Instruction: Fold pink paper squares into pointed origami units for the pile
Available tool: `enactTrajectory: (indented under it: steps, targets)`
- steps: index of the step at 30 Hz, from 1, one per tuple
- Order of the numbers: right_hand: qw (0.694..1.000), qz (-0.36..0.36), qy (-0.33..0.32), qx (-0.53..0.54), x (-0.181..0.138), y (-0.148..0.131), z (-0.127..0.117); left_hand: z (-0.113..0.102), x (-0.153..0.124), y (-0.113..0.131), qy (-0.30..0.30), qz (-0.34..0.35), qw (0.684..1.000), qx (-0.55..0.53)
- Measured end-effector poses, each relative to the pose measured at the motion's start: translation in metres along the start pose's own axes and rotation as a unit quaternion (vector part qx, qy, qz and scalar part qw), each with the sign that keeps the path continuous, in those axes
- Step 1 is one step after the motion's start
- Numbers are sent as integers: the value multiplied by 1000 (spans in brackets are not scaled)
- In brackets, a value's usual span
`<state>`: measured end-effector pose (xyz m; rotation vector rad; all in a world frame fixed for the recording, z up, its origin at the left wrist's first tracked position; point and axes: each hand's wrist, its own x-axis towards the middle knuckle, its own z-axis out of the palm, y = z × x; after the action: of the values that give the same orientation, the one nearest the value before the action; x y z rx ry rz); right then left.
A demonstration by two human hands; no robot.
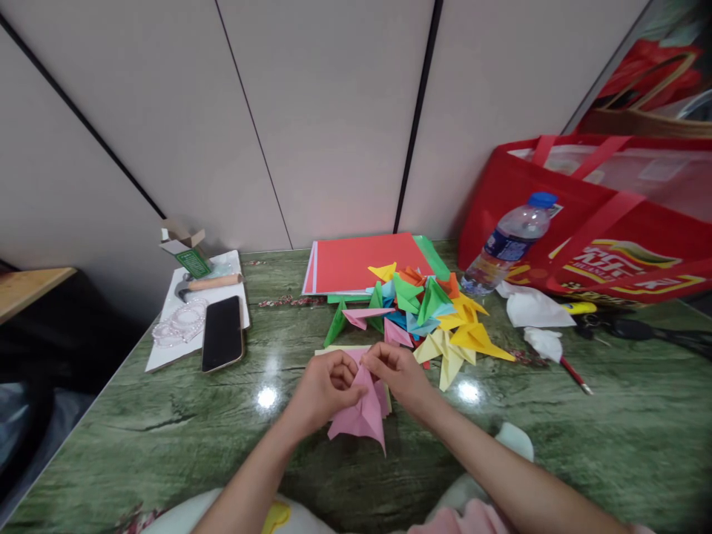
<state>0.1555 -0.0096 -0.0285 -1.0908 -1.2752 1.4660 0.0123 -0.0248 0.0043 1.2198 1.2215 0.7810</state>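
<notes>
Pink paper (360, 419), partly folded into a pointed shape, sits just above the green marbled desk (167, 423) near its front edge, pinched between both hands. Left hand (325, 389) grasps its upper left part with curled fingers; right hand (397, 374) grips the top right corner, fingertips closed on the fold. The two hands nearly touch over the paper, and its long tip points down toward the person.

Just behind the hands lies a pile of folded paper pieces (431, 315) in yellow, green, blue, orange and pink. Behind the pile, a stack of flat sheets (356, 263) with a red one on top rests against the wall. Right of the pile stands a tilted water bottle (509, 241) with a blue cap, leaning at a red bag (606, 222). Crumpled tissues (534, 308) and a red pencil (575, 374) lie near the bag.

To the left, well apart, a black phone (222, 334) rests on a white sheet (167, 352), beside a clear bead bracelet (181, 322), a hammer (208, 283) and a small open box (186, 248).
</notes>
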Motion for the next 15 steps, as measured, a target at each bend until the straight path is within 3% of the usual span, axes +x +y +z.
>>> enactTrajectory:
  steps: [7, 15]
  targets:
    - [997, 45, -49, 39, 3, -2, -3, -3, 4, -3, 46, 11, 999, -17]
    - [997, -19, -30, -67, 4, -1, -3, -3, 7, -9, 38, 5, 999, -31]
